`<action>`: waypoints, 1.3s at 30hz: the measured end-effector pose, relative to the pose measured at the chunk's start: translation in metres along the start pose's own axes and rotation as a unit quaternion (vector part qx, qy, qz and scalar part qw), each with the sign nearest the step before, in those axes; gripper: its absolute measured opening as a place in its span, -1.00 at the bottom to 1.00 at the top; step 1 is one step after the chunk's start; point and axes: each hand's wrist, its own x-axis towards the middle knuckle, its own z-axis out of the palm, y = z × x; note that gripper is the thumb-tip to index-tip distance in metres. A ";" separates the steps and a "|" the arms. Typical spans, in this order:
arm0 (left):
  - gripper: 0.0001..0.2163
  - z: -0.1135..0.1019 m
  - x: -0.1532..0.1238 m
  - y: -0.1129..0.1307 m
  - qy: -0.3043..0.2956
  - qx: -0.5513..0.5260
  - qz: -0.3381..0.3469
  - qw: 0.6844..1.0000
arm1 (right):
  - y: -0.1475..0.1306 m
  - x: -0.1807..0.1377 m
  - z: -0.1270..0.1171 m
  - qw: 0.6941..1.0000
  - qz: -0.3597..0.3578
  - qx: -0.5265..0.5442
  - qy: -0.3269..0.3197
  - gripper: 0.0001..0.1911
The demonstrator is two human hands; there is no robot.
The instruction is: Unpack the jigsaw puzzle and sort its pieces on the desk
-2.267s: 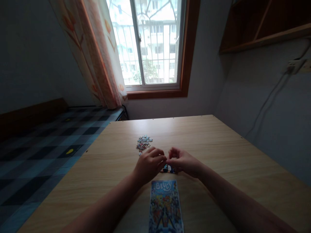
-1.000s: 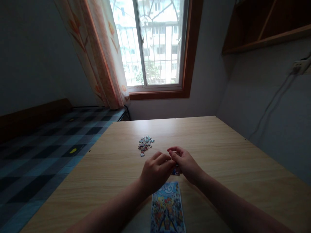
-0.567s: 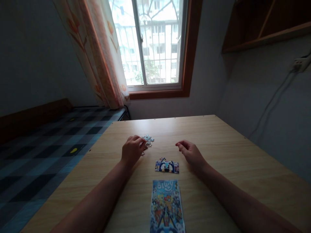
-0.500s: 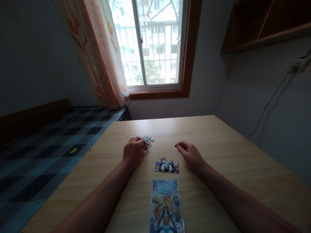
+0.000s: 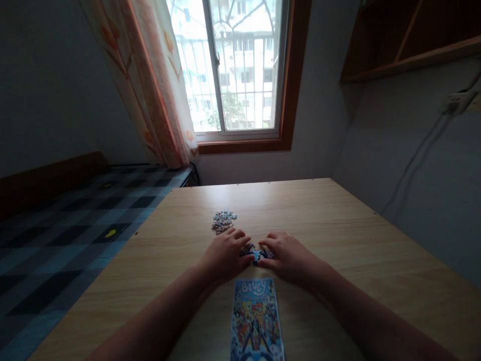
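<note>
A partly joined jigsaw puzzle (image 5: 256,255), showing a blue cartoon face, lies flat on the table between my hands. My left hand (image 5: 227,254) covers its left part, with fingertips on the far edge and the thumb on the near side. From the other end my right hand (image 5: 288,256) grips it the same way, fingers bent and thumb low. Much of the puzzle is hidden under the fingers. Just beyond my left hand is a pile of loose jigsaw pieces (image 5: 223,220). Nearer to me lies the printed picture sheet (image 5: 257,321) marked "Bluey".
The light wooden table (image 5: 338,240) reaches toward a wall with a barred window (image 5: 244,75). A bed with a checked cover (image 5: 75,225) stands along the left. On the right wall hang a wooden shelf (image 5: 409,65) and a cable.
My left hand has left the loose pieces and come toward me to the puzzle's left side. My right hand has moved left and nearer, onto its right side.
</note>
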 end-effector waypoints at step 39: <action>-0.94 0.017 0.006 -0.003 0.029 -0.144 -0.089 0.985 | 0.001 0.009 0.016 0.998 0.028 0.049 0.039 -0.93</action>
